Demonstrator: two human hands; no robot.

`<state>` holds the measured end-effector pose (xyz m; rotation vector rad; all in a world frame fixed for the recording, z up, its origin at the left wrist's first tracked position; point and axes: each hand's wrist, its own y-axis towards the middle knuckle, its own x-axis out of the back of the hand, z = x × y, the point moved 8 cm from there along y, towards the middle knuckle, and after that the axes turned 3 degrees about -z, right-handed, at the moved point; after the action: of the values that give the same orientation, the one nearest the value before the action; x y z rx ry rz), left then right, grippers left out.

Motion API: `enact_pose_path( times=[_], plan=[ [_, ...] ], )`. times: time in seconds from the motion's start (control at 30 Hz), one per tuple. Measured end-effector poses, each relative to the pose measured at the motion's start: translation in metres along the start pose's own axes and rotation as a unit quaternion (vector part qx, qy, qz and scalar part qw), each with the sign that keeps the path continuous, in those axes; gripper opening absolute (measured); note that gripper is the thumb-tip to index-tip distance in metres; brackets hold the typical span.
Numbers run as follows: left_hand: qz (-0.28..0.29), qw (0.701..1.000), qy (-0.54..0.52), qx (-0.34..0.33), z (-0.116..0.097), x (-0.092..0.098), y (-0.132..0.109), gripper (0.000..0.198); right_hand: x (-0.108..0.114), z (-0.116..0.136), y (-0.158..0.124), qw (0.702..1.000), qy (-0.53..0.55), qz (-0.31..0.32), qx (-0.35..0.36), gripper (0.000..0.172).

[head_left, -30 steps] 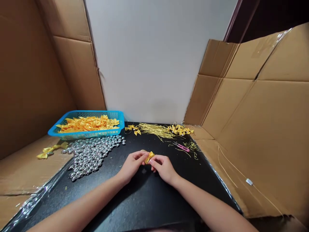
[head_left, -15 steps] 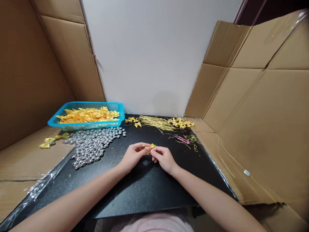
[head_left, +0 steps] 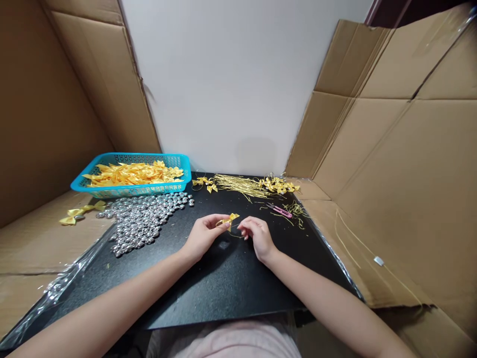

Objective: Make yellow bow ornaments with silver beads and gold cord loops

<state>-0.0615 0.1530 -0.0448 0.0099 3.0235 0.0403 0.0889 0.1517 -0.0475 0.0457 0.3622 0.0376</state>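
Note:
My left hand (head_left: 203, 234) pinches a small yellow ribbon bow (head_left: 230, 219) just above the black mat (head_left: 208, 288). A thin gold wire trails from the bow toward my right hand (head_left: 257, 234), whose fingers are curled and pinched close beside it. The two hands are a little apart over the middle of the mat.
A blue basket (head_left: 130, 189) of yellow ribbon pieces stands at the back left, with a heap of silver beads (head_left: 143, 219) in front of it. Gold wires (head_left: 238, 185), finished bows (head_left: 278, 186) and pink snips (head_left: 280, 211) lie at the back. Cardboard walls stand on both sides.
The hands, pressed together on the bow before, have drawn slightly apart. The bow now stays with the left hand and the wire stretches toward the right. The camera tilted down a little.

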Motion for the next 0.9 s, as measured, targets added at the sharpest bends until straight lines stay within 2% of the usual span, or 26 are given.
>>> enact_pose_path(
  times=[0.2, 0.33, 0.47, 0.57, 0.73, 0.9],
  plan=[
    [-0.058, 0.998, -0.025, 0.011, 0.003, 0.013, 0.008, 0.037, 0.007, 0.018, 0.008, 0.988, 0.148, 0.009, -0.047, 0.018],
    [-0.083, 0.996, -0.036, 0.018, 0.005, 0.021, 0.013, 0.039, 0.025, 0.05, 0.014, 0.973, 0.23, 0.001, -0.028, 0.021],
    [-0.098, 0.994, -0.037, 0.024, 0.005, 0.025, 0.015, 0.039, 0.038, 0.073, 0.017, 0.946, 0.325, 0.006, 0.001, 0.019],
    [-0.094, 0.994, -0.037, 0.03, 0.005, 0.023, 0.015, 0.037, 0.034, 0.075, 0.016, 0.955, 0.296, 0.026, 0.003, 0.019],
    [-0.078, 0.994, -0.045, 0.055, 0.007, 0.019, 0.013, 0.036, 0.017, 0.059, 0.012, 0.976, 0.211, 0.051, -0.016, 0.016],
    [-0.06, 0.995, -0.045, 0.062, 0.008, 0.016, 0.012, 0.038, 0.016, 0.056, 0.013, 0.98, 0.192, 0.051, -0.009, 0.012]
  ],
)
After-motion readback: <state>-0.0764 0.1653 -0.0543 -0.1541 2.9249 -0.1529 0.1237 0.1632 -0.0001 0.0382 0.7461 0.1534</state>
